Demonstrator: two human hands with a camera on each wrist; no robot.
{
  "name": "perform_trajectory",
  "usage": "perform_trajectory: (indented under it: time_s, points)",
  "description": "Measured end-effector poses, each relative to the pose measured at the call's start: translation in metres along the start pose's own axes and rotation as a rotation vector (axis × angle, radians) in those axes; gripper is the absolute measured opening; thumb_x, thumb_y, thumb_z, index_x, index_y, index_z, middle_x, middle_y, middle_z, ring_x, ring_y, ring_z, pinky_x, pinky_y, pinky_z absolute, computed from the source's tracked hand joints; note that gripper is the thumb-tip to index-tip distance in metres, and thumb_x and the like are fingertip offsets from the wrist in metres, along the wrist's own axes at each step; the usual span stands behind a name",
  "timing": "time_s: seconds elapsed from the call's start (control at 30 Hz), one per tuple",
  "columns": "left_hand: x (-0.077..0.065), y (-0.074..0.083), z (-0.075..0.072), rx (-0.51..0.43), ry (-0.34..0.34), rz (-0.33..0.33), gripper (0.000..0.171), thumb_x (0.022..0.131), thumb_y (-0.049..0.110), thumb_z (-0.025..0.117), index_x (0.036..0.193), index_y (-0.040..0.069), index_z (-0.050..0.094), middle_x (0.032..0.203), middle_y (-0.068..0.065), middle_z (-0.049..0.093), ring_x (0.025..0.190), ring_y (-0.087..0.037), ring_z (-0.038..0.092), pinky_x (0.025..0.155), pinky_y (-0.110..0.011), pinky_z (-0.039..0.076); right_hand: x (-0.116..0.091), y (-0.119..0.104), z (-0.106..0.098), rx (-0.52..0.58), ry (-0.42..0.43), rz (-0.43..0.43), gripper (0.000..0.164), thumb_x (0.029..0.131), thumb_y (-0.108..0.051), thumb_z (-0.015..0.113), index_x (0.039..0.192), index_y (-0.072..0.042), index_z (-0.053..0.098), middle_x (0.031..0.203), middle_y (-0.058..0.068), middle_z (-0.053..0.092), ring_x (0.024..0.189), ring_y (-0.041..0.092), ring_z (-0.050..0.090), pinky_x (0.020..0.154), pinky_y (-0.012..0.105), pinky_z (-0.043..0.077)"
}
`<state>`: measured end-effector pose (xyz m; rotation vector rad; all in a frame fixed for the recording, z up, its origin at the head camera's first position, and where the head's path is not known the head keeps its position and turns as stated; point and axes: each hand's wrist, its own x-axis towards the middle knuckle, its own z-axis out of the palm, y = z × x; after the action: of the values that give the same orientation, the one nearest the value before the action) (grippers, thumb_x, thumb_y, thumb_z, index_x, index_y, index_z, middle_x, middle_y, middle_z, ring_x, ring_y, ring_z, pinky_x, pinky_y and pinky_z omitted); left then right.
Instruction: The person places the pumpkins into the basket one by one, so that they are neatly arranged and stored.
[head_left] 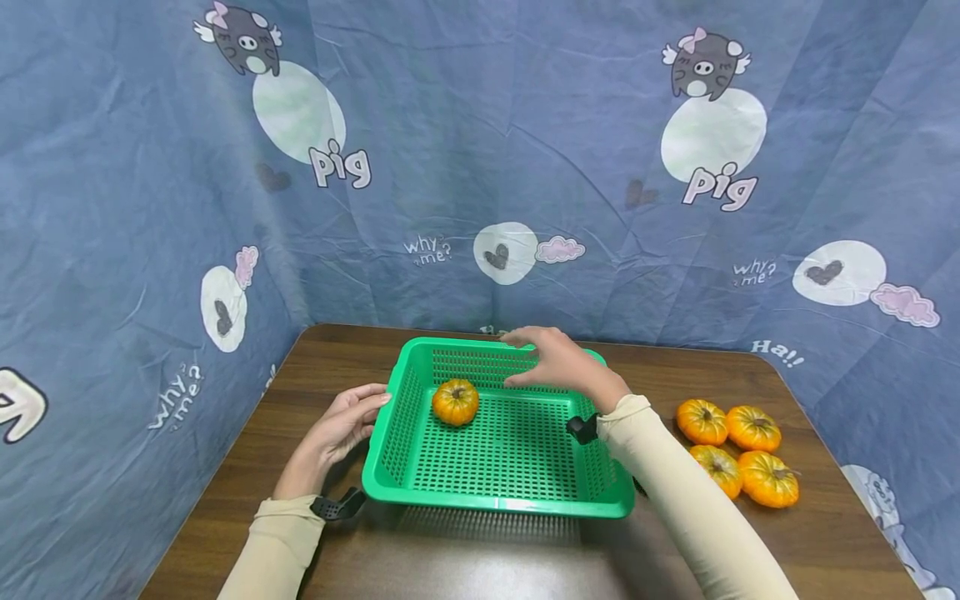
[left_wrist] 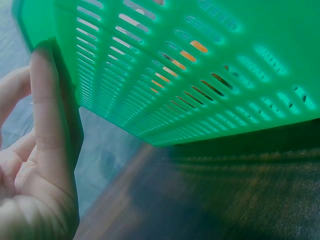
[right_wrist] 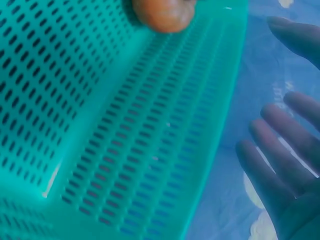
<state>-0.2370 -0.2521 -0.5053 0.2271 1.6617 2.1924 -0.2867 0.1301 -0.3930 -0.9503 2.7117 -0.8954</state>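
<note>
A green plastic basket (head_left: 495,503) with slotted walls stands on the table in the head view. One small orange pumpkin (head_left: 455,402) lies inside it, towards the left back. At the basket's left rim, my left hand (head_left: 341,429) holds the edge with its fingertips; in the left wrist view one long digit (left_wrist: 47,115) lies against the rim. My right hand (head_left: 558,362) hovers over the back right part of the basket, fingers spread and holding nothing. Its fingers (right_wrist: 280,170) show apart from the basket wall in the right wrist view.
Several orange pumpkins (head_left: 753,428) sit grouped on the brown wooden table (head_left: 337,358), right of the basket and beyond my right forearm. A blue printed curtain (head_left: 420,192) hangs behind and along the table's sides.
</note>
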Motion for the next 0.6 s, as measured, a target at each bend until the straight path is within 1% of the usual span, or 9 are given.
perform_trajectory:
  time_s: [0.17,0.33,0.5,0.6]
  points:
    - [0.000,-0.001,-0.001,-0.008,0.003,-0.008,0.020,0.110,0.009,0.048,0.122,0.013,0.063,0.101,0.003,0.078,0.088,-0.006,0.076,0.072,-0.021,0.065,-0.012,0.003,-0.013,-0.005,0.021,0.018,0.071,0.085,-0.031,0.088,0.146,-0.010,0.058,0.146,0.007,0.062,0.134,0.032,0.059,0.109,0.051,0.055]
    - [0.000,0.000,-0.002,-0.020,-0.003,-0.003,0.020,0.110,0.009,0.048,0.122,0.013,0.064,0.102,0.003,0.077,0.088,-0.006,0.076,0.072,-0.021,0.065,-0.027,0.007,-0.025,0.002,0.052,0.035,0.070,0.085,-0.030,0.087,0.145,-0.010,0.058,0.146,0.011,0.062,0.133,0.033,0.060,0.111,0.052,0.053]
    - [0.000,0.000,-0.001,-0.006,0.006,-0.009,0.019,0.110,0.010,0.049,0.123,0.013,0.063,0.101,0.003,0.077,0.088,-0.006,0.076,0.072,-0.021,0.065,-0.043,0.018,-0.037,-0.005,0.099,0.049,0.069,0.085,-0.031,0.087,0.145,-0.011,0.058,0.145,0.012,0.062,0.133,0.034,0.059,0.111,0.055,0.052]
    - [0.000,-0.001,-0.001,0.003,0.008,0.000,0.019,0.110,0.010,0.050,0.122,0.013,0.064,0.101,0.003,0.077,0.087,-0.006,0.076,0.072,-0.022,0.065,-0.052,0.027,-0.042,0.000,0.124,0.071,0.068,0.086,-0.031,0.086,0.145,-0.012,0.058,0.144,0.012,0.063,0.134,0.035,0.057,0.111,0.057,0.051]
